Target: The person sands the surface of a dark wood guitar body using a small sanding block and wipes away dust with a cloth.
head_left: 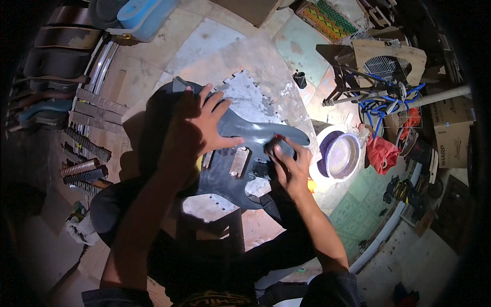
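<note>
A dark grey electric guitar body (240, 134) lies across my lap over a grey foam mat (245, 97). It has pickup cavities cut in its face. My left hand (197, 128) lies flat on the upper part of the body with its fingers spread. My right hand (289, 166) is near the lower horn, its fingers closed on a small dark sanding block (279, 147) pressed against the guitar's surface.
A white bucket with a purple bowl (341, 156) stands to the right, beside a red cloth (381, 153). Guitar necks (84, 169) and wooden strips lie at the left. A blue tub (146, 15) sits at the top. Cardboard boxes (450, 135) and a stand with blue cable are far right.
</note>
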`<action>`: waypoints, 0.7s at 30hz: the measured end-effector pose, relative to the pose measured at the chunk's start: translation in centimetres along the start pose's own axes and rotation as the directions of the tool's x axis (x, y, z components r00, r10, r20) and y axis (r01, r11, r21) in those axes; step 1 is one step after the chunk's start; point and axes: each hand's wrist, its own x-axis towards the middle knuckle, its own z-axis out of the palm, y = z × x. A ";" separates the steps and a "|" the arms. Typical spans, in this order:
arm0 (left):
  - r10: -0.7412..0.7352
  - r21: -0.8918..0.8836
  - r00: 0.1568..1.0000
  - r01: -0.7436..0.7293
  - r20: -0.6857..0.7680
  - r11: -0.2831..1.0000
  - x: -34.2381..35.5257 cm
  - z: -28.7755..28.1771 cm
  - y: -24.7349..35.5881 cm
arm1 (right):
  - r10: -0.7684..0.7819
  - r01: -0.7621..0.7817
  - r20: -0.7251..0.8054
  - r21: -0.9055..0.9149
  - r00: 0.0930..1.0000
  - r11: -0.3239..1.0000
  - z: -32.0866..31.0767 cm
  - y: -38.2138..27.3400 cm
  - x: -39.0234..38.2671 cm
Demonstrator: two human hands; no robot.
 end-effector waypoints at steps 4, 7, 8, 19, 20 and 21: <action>0.059 -0.069 0.994 -0.065 -0.088 0.995 0.0 -0.9 0.3 | -0.019 0.018 0.053 0.015 0.998 1.000 -0.5 -0.2 0.9; 0.092 -0.068 0.979 -0.106 -0.183 0.992 0.5 -1.2 0.7 | 0.019 -0.019 0.016 0.009 1.000 1.000 -1.0 -0.1 -0.3; 0.102 -0.045 0.968 -0.115 -0.230 0.992 0.6 -1.3 0.9 | 0.021 -0.021 0.015 0.014 1.000 1.000 -0.6 -0.3 0.3; 0.124 -0.024 0.966 -0.133 -0.225 0.991 0.4 -1.1 0.4 | -0.021 0.021 0.037 -0.003 0.999 1.000 0.2 -1.0 2.0; 0.123 -0.041 0.967 -0.135 -0.224 0.990 0.3 -1.0 0.3 | -0.024 0.024 0.043 -0.002 0.999 1.000 -0.3 -0.6 1.3; 0.116 -0.033 0.968 -0.127 -0.222 0.991 0.2 -1.0 0.0 | -0.040 0.039 0.039 0.013 0.998 0.999 -0.7 -0.1 0.5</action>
